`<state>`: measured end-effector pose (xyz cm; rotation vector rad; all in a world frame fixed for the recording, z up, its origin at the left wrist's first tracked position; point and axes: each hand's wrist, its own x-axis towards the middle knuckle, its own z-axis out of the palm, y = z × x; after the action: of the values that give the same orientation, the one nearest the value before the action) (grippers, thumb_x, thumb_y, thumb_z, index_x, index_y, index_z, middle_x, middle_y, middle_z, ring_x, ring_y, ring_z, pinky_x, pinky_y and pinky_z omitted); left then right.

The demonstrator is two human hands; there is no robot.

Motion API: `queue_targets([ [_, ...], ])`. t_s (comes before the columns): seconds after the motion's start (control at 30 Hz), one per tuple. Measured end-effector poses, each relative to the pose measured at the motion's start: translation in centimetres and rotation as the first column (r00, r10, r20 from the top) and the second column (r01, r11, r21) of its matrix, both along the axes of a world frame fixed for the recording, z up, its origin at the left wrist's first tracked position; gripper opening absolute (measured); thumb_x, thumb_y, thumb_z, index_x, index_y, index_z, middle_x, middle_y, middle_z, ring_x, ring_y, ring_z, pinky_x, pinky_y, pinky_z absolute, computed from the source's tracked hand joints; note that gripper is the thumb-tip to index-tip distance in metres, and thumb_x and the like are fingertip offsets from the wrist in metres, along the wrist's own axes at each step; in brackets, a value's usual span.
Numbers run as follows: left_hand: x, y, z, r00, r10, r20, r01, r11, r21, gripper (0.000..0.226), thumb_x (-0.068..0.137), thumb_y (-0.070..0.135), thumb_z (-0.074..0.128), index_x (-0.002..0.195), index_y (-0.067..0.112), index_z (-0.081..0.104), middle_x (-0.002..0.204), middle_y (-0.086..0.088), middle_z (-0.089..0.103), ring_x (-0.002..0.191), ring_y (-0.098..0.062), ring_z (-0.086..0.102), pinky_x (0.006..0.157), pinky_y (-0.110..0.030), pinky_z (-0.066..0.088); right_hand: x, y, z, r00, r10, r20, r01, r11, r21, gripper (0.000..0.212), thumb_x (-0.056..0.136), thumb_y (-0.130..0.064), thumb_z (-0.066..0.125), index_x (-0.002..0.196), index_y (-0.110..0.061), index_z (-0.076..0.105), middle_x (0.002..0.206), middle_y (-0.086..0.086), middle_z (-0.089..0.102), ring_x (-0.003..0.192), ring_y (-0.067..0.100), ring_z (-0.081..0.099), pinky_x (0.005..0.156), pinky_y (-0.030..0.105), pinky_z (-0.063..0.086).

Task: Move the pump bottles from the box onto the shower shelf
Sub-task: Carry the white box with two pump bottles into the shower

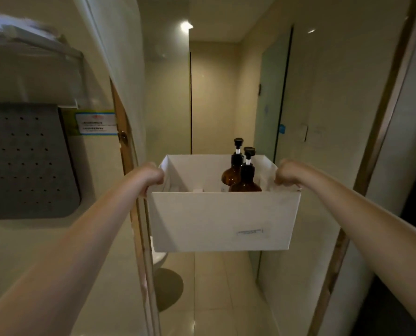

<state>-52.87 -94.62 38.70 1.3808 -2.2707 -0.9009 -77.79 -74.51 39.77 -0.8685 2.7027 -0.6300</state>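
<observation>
- Left hand (151, 177): clenched over the top edge of the left wall of the box (221, 221), fingers curled down inside, arm stretched forward.
- Right hand (288, 173): grasping the top edge of the right wall in the same way, knuckles up.
- Box: white, open-topped, held level in the air between both hands, above the tiled floor (214, 287). There is a small printed label low on the near wall (text too small to read).
- Nearer pump bottle (245, 181): amber body, black pump head. It stands upright inside the box toward its right side.
- Farther pump bottle (231, 174): same type, upright just behind and slightly left of the first. The two overlap in view, so I cannot tell whether they touch.
- Small white item (198, 190): its top edge shows above the near wall, left of the bottles; what it is is unclear.
- Left wall: a grey perforated mat (27, 161) hangs below a white rack (32, 59), with a blue-bordered notice (96, 123) just to the mat's right.
- Ahead right: a frosted glass door (272, 98) with a dark edge.
</observation>
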Motion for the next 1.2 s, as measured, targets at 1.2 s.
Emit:
queue_targets([
  [1.2, -22.3, -22.9, -3.2, 1.0, 0.003, -0.027, -0.009, 0.982, -0.191, 0.013, 0.073, -0.005, 0.053, 0.082, -0.013, 0.059, 0.105, -0.033, 0.062, 0.099, -0.038, 0.062, 0.066, -0.033, 0.041, -22.0, -21.2, -3.5, 0.999, 0.031, -0.042, -0.032, 0.999, -0.037, 0.03, 0.085, -0.006, 0.056, 0.113, 0.005, 0.058, 0.105, 0.022, 0.063, 0.089, 0.034, 0.062, 0.062, 0.03, 0.044],
])
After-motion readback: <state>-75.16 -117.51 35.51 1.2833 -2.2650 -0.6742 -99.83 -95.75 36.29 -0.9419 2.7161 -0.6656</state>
